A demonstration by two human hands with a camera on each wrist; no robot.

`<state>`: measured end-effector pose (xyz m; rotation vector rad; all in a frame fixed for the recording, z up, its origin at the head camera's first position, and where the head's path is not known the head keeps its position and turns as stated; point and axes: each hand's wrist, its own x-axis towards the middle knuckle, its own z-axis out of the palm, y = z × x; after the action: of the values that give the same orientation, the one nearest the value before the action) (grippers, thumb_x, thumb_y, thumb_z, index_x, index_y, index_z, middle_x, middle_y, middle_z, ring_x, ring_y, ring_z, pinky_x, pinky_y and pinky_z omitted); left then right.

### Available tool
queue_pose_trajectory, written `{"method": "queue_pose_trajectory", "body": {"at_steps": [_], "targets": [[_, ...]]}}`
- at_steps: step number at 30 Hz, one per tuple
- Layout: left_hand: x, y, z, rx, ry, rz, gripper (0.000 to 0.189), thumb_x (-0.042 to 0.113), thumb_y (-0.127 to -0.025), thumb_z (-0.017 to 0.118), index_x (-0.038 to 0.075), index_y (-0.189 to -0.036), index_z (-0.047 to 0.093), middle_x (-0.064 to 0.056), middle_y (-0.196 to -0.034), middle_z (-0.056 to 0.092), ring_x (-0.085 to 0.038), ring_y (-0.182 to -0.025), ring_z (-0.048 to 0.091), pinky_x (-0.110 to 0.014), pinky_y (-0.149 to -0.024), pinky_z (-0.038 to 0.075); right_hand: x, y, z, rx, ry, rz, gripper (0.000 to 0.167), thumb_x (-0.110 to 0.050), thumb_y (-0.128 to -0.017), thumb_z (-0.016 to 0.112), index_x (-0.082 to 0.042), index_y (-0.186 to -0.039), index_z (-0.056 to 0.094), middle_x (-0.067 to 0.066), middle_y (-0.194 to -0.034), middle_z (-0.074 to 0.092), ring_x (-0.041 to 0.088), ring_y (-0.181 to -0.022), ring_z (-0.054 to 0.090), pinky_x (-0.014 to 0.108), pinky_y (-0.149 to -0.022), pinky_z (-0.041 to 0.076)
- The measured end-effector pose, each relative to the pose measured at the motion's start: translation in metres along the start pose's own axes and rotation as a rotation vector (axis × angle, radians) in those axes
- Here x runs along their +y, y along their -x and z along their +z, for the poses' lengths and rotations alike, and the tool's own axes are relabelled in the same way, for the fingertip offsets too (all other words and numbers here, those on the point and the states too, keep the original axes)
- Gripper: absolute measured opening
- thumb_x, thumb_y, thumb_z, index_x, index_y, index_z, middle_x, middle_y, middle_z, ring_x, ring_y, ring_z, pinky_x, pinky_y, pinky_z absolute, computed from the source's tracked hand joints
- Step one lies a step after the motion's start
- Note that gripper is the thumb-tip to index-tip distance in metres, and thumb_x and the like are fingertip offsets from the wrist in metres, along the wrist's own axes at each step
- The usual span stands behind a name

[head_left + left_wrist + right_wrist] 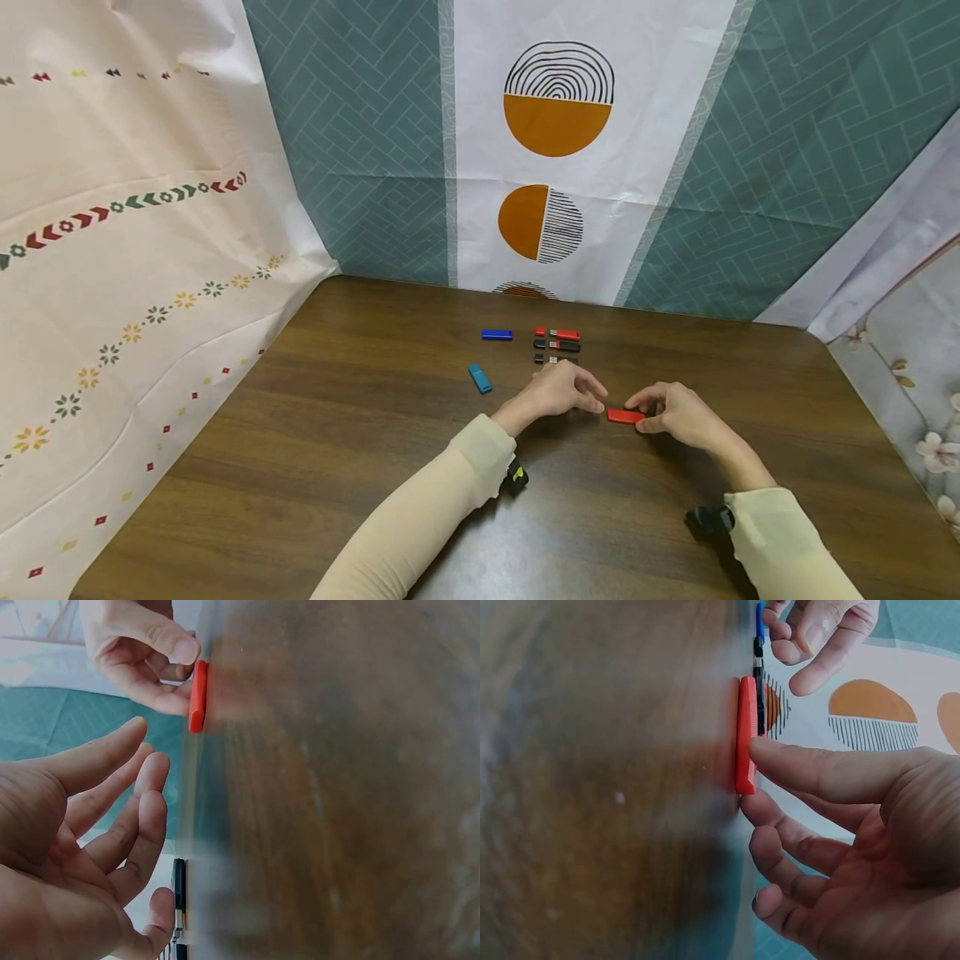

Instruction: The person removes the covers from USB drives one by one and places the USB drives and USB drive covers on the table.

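Note:
A red USB stick [622, 416] lies flat on the wooden table, right of the middle. My right hand [678, 412] pinches its right end, thumb on the near side and a finger on the far side. In the right wrist view the thumb presses against the red stick [746, 735], with the other fingers loosely bent beside it. My left hand [558, 389] hovers just left of the stick, apart from it and holding nothing. Its fingers are relaxed and spread from the thumb in the left wrist view.
Behind the left hand are uncapped USB sticks: a red one [567, 335], a black-and-red one [564, 346], and a dark one partly hidden by the hand. Their caps [539, 343] lie to their left. Further left are a blue stick [497, 335] and a teal stick [480, 377].

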<state>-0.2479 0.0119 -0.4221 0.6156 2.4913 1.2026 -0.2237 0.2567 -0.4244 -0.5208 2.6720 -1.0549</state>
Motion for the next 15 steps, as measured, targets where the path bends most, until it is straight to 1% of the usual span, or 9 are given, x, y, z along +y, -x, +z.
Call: {"method": "queue_pose_trajectory", "body": {"at_steps": [7, 15], "targets": [[-0.0013, 0.0007, 0.0011, -0.01, 0.006, 0.0, 0.019, 0.023, -0.093, 0.081, 0.016, -0.111, 0.082, 0.01, -0.087, 0.077, -0.004, -0.088, 0.066, -0.069, -0.119, 0.016, -0.0017, -0.0004, 0.0031, 0.01, 0.027, -0.021, 0.029, 0.002, -0.08, 0.084, 0.001, -0.108, 0.076, 0.007, -0.092, 0.062, 0.02, -0.073, 0.049, 0.03, -0.061, 0.04], [-0.0025, 0.0018, 0.0012, -0.008, 0.005, 0.006, 0.018, 0.023, -0.094, 0.08, 0.016, -0.111, 0.082, 0.009, -0.089, 0.077, -0.006, -0.09, 0.066, -0.07, -0.119, 0.014, -0.0018, -0.0012, 0.0053, 0.021, 0.071, -0.05, 0.023, 0.004, -0.08, 0.083, -0.001, -0.102, 0.077, 0.004, -0.085, 0.06, 0.019, -0.072, 0.049, 0.03, -0.063, 0.04]]}}
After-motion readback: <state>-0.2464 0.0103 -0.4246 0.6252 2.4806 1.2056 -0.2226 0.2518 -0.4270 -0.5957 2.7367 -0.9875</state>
